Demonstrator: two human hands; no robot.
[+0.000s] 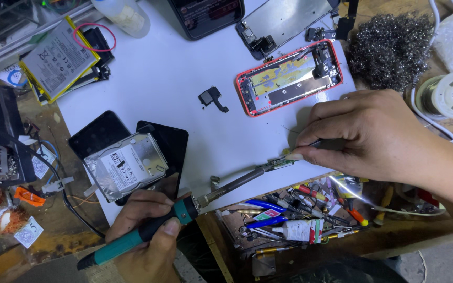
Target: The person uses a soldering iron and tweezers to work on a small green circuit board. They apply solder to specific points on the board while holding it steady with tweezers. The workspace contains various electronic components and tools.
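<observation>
My right hand (373, 133) has thumb and forefinger pinched together on thin tweezers (315, 144), whose tips pin a small green circuit strip (279, 163) at the near edge of the white mat (184, 84). My left hand (150, 230) is closed around the teal-and-black handle of the soldering iron (184, 212); its metal tip meets the strip's left end.

Strip: judged very light, thin, brittle, prone to skid on the mat. Best held by its edge with the tweezers only, light pressure. Iron: rigid, hot forward of the collar, so grip stays on the handle.

Nearby: red phone frame (289, 78) lying open beyond the strip, silver hard drive (127, 167) left, steel wool (389, 50) upper right.
</observation>
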